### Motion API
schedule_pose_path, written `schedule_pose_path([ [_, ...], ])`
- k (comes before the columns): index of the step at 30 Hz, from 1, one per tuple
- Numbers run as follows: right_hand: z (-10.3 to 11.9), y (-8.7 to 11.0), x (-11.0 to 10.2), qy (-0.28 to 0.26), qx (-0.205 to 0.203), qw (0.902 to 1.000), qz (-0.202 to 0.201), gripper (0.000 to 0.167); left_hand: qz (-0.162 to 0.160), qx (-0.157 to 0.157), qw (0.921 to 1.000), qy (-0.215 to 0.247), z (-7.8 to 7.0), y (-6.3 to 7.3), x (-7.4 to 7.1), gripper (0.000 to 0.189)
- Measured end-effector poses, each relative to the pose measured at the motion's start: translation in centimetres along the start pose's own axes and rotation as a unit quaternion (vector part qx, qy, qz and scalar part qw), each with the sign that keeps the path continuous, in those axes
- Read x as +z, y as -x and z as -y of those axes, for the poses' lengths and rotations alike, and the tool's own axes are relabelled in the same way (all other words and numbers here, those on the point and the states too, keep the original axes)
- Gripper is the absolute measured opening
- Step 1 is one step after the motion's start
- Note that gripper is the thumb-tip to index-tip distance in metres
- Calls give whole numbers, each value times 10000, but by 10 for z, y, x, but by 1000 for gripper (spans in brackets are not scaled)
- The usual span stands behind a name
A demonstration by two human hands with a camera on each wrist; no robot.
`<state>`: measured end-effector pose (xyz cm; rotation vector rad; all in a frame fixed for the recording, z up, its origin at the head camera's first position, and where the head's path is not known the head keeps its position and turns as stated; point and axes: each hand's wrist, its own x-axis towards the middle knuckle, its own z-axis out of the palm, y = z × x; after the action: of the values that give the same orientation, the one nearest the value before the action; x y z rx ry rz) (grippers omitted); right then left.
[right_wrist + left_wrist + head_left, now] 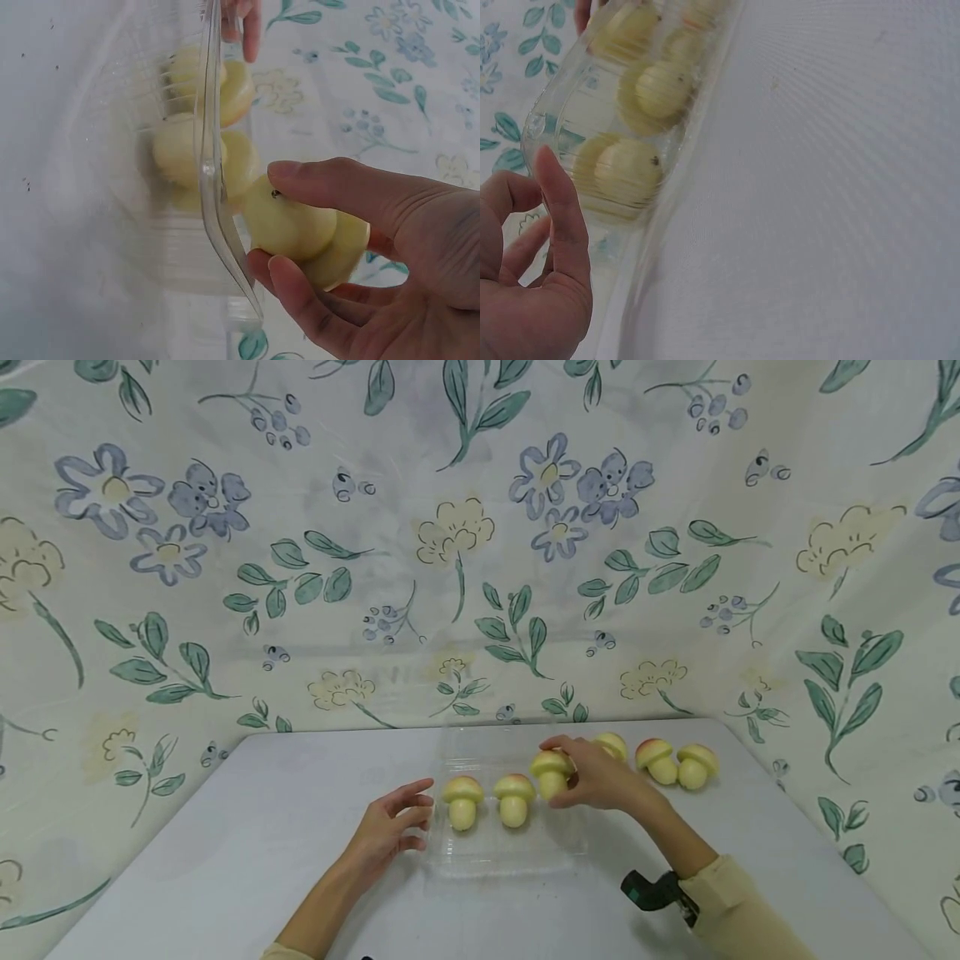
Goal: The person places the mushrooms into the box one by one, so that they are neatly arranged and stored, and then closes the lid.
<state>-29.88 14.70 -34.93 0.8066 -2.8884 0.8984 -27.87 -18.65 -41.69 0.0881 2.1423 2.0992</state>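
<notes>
A clear plastic container [510,862] lies at the middle of the table, with two toy-like mushrooms in it, one on the left [462,814] and one in the middle [513,810]. They have pale yellow stems and yellow caps tinged red. My right hand [600,774] pinches a third mushroom [289,221] between thumb and fingers, over the container's right side. At the left side of the container is my left hand [390,827], fingers loosely bent and holding nothing. In the left wrist view its fingertips [553,169] are at the container's edge; contact is unclear.
On the table [300,810] to the right sit more mushrooms: one [612,745] partly behind my right hand, then a pair side by side, one red-tinged [655,760] and one yellow [696,767]. A floral cloth [465,635] hangs behind the table. A black device [652,891] is on my right wrist.
</notes>
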Motion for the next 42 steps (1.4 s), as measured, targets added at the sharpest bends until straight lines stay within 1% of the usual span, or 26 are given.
schedule_pose_path([
  [3, 2, -2, 2, -74, 60, 9999, 75, 74, 5, 10, 10000, 18, 0, 0, 0, 54],
  [8, 4, -6, 5, 2, 175, 9998, 130, 73, 51, -63, 9999, 70, -1, 0, 0, 55],
  [15, 8, -12, 9, 83, 266, 9993, 255, 72, 122, -22, 9999, 3, -3, 1, 0, 57],
  [25, 10, -15, 14, -182, 567, 9973, 434, 73, 54, -65, 10000, 30, -2, -1, -1, 55],
  [28, 11, -15, 15, -198, 682, 9966, 427, 73, 60, -52, 10000, 11, -2, -2, -1, 55],
  [34, 11, -17, 17, -37, 784, 9961, 414, 73, 66, -49, 10000, 43, -1, -1, -1, 55],
  [42, 11, -17, 18, 192, 813, 9952, 518, 77, 75, -63, 9999, 63, 0, -1, 0, 55],
])
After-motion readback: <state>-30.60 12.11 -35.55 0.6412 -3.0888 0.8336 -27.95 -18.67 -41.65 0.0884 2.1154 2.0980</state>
